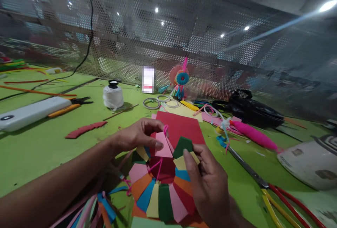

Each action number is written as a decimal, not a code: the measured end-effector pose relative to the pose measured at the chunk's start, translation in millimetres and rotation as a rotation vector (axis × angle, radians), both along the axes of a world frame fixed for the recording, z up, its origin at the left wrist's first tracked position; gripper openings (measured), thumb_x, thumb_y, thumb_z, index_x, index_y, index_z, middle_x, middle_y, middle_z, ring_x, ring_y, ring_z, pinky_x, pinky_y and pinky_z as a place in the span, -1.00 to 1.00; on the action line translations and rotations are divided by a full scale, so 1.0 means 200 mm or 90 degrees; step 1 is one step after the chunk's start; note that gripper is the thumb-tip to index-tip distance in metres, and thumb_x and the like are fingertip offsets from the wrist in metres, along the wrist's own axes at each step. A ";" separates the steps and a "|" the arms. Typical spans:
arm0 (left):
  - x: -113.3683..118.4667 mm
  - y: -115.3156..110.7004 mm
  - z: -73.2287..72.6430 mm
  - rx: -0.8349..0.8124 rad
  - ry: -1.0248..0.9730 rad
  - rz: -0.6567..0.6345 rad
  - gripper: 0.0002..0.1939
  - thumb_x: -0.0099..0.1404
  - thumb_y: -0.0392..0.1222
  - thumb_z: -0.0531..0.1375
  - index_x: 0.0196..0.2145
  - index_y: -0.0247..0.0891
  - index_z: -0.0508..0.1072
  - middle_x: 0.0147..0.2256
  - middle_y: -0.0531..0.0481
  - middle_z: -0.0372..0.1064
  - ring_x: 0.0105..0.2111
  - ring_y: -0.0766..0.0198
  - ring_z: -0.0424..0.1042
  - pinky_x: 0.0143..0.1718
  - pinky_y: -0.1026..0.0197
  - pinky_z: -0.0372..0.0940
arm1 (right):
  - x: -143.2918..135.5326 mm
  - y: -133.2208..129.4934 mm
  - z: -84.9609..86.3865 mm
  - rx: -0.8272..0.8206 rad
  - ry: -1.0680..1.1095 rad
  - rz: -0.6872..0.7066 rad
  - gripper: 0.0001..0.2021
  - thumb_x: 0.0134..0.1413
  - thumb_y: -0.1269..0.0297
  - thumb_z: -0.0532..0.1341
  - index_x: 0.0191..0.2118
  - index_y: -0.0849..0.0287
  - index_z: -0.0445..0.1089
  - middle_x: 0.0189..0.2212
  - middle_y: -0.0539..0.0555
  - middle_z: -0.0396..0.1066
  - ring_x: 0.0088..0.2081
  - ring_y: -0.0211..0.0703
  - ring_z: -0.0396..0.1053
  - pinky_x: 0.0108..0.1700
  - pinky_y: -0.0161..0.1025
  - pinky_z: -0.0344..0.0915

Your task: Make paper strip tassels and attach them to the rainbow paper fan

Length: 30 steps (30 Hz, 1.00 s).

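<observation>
A ring of folded coloured paper pieces (164, 200) lies in front of me, pink, orange, blue, yellow, green and red. My left hand (143, 135) pinches a pink paper piece (162, 145) at the top of the ring, near a loop of pink yarn (165, 129). More of this yarn crosses the ring's open middle. My right hand (207, 178) grips the ring's right side, its thumb on a pale yellow piece beside a dark green piece (183, 146). Beneath the ring lie red sheets (181, 122). Paper strips (89, 210) lie by my left forearm.
On the right are large scissors (259, 182), a bright pink bundle (254, 135) and a black bag (254, 110). A white thread spool (113, 96) stands at left, near a white power bank-like bar (37, 114) and pliers (65, 110). A perforated metal screen (126, 38) closes the back.
</observation>
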<state>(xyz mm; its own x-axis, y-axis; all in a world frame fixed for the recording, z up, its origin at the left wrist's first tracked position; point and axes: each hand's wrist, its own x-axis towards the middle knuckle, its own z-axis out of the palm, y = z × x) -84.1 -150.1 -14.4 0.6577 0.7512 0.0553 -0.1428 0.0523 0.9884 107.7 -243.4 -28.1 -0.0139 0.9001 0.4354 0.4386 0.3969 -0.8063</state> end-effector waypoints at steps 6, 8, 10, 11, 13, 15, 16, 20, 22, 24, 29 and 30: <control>-0.01 0.00 0.00 -0.015 0.011 -0.026 -0.70 -0.06 -0.39 0.32 -0.31 -0.31 0.41 -0.36 0.05 0.36 -0.49 0.40 0.35 -0.47 0.37 0.32 | -0.01 -0.01 -0.02 -0.008 0.044 -0.012 -0.89 0.13 0.22 0.10 -0.32 0.14 0.24 -0.55 -0.04 0.22 -0.52 -0.27 0.21 -0.51 -0.36 0.17; -0.01 0.00 0.02 -0.015 0.020 -0.051 -0.68 -0.06 -0.42 0.31 -0.30 -0.30 0.38 -0.37 0.07 0.35 -0.52 0.41 0.35 -0.47 0.35 0.33 | -0.02 -0.01 -0.02 -0.021 0.067 -0.034 -0.87 0.12 0.18 0.11 -0.33 0.13 0.24 -0.57 -0.05 0.19 -0.56 -0.28 0.16 -0.54 -0.36 0.13; -0.01 -0.01 0.03 0.007 0.026 -0.074 -0.67 -0.07 -0.47 0.29 -0.31 -0.31 0.37 -0.39 0.09 0.33 -0.50 0.42 0.34 -0.45 0.37 0.32 | -0.03 -0.02 -0.03 -0.034 0.091 -0.035 -0.85 0.12 0.16 0.11 -0.33 0.12 0.25 -0.59 -0.06 0.17 -0.57 -0.28 0.14 -0.55 -0.36 0.12; 0.00 -0.01 0.04 0.027 0.029 -0.083 -0.67 -0.08 -0.49 0.28 -0.32 -0.31 0.37 -0.39 0.09 0.32 -0.47 0.41 0.34 -0.42 0.37 0.32 | -0.03 -0.02 -0.03 -0.037 0.102 -0.033 -0.85 0.12 0.16 0.11 -0.33 0.12 0.25 -0.59 -0.06 0.17 -0.57 -0.28 0.14 -0.54 -0.36 0.13; 0.00 -0.02 0.06 0.074 0.038 -0.096 -0.67 -0.09 -0.49 0.29 -0.32 -0.31 0.37 -0.36 0.07 0.33 -0.40 0.39 0.34 -0.38 0.38 0.31 | -0.04 -0.02 -0.03 -0.039 0.117 -0.032 -0.86 0.12 0.16 0.11 -0.33 0.11 0.26 -0.61 -0.07 0.17 -0.57 -0.28 0.16 -0.53 -0.36 0.16; 0.00 -0.02 0.07 0.107 0.054 -0.097 -0.67 -0.08 -0.47 0.29 -0.31 -0.31 0.36 -0.36 0.06 0.35 -0.39 0.38 0.34 -0.37 0.39 0.31 | -0.04 -0.02 -0.03 -0.032 0.114 -0.037 -0.87 0.12 0.17 0.12 -0.31 0.11 0.29 -0.61 -0.06 0.20 -0.57 -0.27 0.18 -0.52 -0.37 0.18; 0.00 -0.02 0.08 0.112 0.069 -0.099 -0.68 -0.07 -0.45 0.29 -0.31 -0.30 0.36 -0.37 0.05 0.36 -0.40 0.38 0.35 -0.39 0.39 0.31 | -0.04 -0.02 -0.03 -0.027 0.109 -0.039 -0.87 0.11 0.18 0.13 -0.29 0.12 0.30 -0.60 -0.05 0.23 -0.57 -0.27 0.19 -0.52 -0.37 0.19; -0.02 -0.04 0.09 0.101 0.121 -0.094 -0.69 -0.05 -0.41 0.29 -0.31 -0.31 0.35 -0.41 0.05 0.39 -0.46 0.37 0.37 -0.45 0.39 0.30 | -0.02 -0.03 -0.04 0.001 0.065 -0.025 -0.85 0.12 0.22 0.13 -0.20 0.11 0.32 -0.55 -0.04 0.31 -0.55 -0.28 0.27 -0.51 -0.41 0.25; -0.02 -0.04 0.09 0.097 0.130 -0.096 -0.69 -0.05 -0.38 0.30 -0.31 -0.31 0.35 -0.43 0.06 0.39 -0.47 0.36 0.37 -0.46 0.38 0.29 | -0.01 -0.04 -0.05 0.005 0.043 -0.014 -0.83 0.12 0.24 0.13 -0.16 0.11 0.32 -0.52 -0.03 0.35 -0.52 -0.28 0.32 -0.49 -0.42 0.29; -0.02 -0.04 0.08 0.105 0.134 -0.100 -0.69 -0.05 -0.35 0.31 -0.31 -0.30 0.35 -0.45 0.07 0.39 -0.48 0.36 0.36 -0.47 0.38 0.29 | -0.01 -0.05 -0.05 0.002 0.033 -0.013 -0.81 0.12 0.26 0.13 -0.13 0.11 0.32 -0.47 -0.01 0.39 -0.49 -0.27 0.36 -0.46 -0.41 0.32; -0.03 -0.03 0.08 0.107 0.102 -0.053 -0.67 -0.07 -0.33 0.32 -0.30 -0.28 0.36 -0.42 0.07 0.37 -0.48 0.33 0.39 -0.48 0.35 0.28 | -0.03 -0.02 -0.03 0.037 0.021 -0.043 -0.79 0.11 0.29 0.16 -0.11 0.12 0.33 -0.34 0.02 0.44 -0.39 -0.25 0.41 -0.39 -0.41 0.35; -0.03 -0.03 0.08 0.111 0.093 -0.041 -0.66 -0.08 -0.32 0.32 -0.30 -0.28 0.36 -0.38 0.05 0.37 -0.46 0.32 0.39 -0.46 0.33 0.29 | -0.03 -0.01 -0.02 0.051 0.013 -0.047 -0.79 0.10 0.30 0.16 -0.11 0.11 0.34 -0.33 0.02 0.44 -0.38 -0.26 0.41 -0.38 -0.41 0.35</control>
